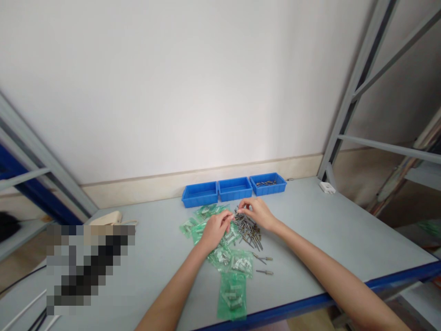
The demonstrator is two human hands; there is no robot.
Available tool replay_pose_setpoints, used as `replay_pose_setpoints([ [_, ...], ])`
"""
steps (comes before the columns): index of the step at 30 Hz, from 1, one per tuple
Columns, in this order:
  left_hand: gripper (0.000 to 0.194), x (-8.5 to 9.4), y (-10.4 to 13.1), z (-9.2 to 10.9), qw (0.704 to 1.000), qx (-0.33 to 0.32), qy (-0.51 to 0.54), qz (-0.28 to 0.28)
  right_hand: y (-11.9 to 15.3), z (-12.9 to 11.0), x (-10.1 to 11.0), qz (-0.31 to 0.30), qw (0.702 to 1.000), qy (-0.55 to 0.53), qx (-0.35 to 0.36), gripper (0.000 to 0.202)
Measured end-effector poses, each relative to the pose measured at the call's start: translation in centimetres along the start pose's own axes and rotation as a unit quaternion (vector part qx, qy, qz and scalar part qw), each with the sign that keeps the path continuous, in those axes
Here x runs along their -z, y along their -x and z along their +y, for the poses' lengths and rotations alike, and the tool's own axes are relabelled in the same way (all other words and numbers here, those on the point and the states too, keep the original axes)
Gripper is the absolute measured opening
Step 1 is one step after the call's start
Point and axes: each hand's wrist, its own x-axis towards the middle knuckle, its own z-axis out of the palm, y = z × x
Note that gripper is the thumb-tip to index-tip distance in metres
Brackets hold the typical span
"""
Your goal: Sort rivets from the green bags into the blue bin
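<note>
Pale wall [172, 92] stands behind a grey table [144, 257] with a blue front edge [289, 307]; metal frames [344, 117] rise at both ends. Three blue bins stand in a row near the wall: left bin [200, 202], middle bin [235, 196] and right bin [271, 190]. Some thin metal pieces lie in the right bin.

Pins [253, 236] lie in a loose heap in front of the bins, at the centre of the work area. Three loose pins [264, 272] lie apart from the heap, nearer the front edge. Green bags [241, 264] holding small pale parts overlap to the left of the heap; one further bag [232, 296] lies nearest the front edge.

Both hands are over the work, fingertips close together at the heap's left margin. Left hand [217, 225] is above the bags, fingers curled and drawn together. Right hand [257, 212] is above the far side of the heap, thumb and forefinger nearly meeting. Whether either has hold of a pin cannot be determined; the detail is too small.

White adapter [327, 187] sits at the far right. Pixelation covers part of the left side.
</note>
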Motion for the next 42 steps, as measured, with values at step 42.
replay_pose_setpoints([
  [42,0.041,-0.1,-0.3,-0.8,0.992,0.030,0.079,0.089,-0.8,0.8,0.5,-0.059,0.990,-0.121,-0.047,0.042],
])
